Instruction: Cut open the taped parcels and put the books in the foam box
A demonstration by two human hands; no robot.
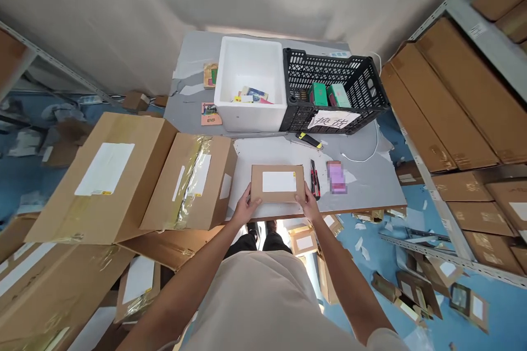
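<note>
A small brown cardboard box (pixel 278 197) with a white label lies at the front of the grey table (pixel 193 55). My left hand (pixel 246 205) grips its left side and my right hand (pixel 308 203) its right side, thumbs on the near edge of the top. Just right of the box lies a red and black utility knife (pixel 315 180). Beyond it is a yellow and black cutter (pixel 309 140). A pink-purple object (pixel 336 177), blurred out, lies farther right.
At the back stand a white foam bin (pixel 250 119) holding small packets and a black crate (pixel 296 115) with green boxes. Large taped cartons (pixel 140 131) crowd the left side. A shelf of cartons (pixel 432 104) stands at right. Boxes and paper scraps litter the blue floor (pixel 370 230).
</note>
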